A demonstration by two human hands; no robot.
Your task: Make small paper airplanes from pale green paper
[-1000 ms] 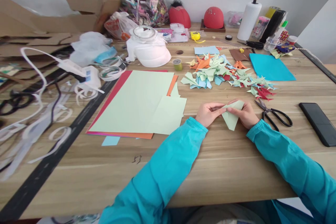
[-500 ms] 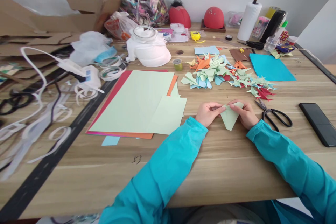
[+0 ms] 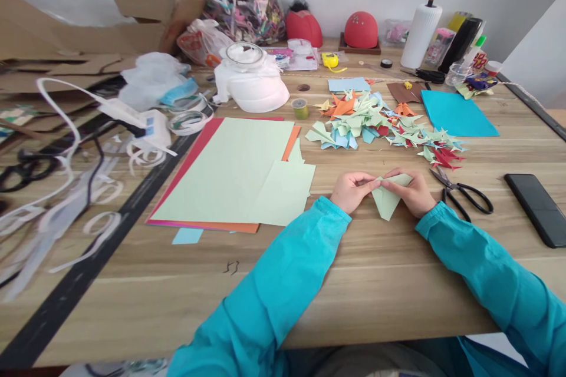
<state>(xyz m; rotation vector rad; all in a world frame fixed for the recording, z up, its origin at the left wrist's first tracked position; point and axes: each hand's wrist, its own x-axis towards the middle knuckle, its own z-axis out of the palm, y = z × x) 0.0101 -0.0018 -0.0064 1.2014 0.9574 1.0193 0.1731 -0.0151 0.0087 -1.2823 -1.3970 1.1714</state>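
A folded piece of pale green paper [image 3: 387, 202] is held just above the table, its point hanging toward me. My left hand [image 3: 352, 191] pinches its upper left corner between thumb and fingers. With thumb and index finger, my right hand [image 3: 412, 193] grips the upper right part, and the two hands nearly meet along the top edge. Black-handled scissors [image 3: 464, 193] lie right beside my right hand. Beyond the hands is a heap of folded paper cranes [image 3: 362, 115] in green, orange, blue and red.
Left of my hands lies a stack of coloured sheets [image 3: 221, 177] with a green square [image 3: 285, 194] on it. A phone [image 3: 537, 209] is at the right. Farther back are a thread spool [image 3: 300, 109], turquoise paper [image 3: 460, 113] and a white cap-shaped form [image 3: 256, 88]. Cables and strips [image 3: 101, 224] clutter the left.
My right thumb and fingers have shifted slightly left along the paper's top edge, toward my left fingertips. The rest of the table looks the same.
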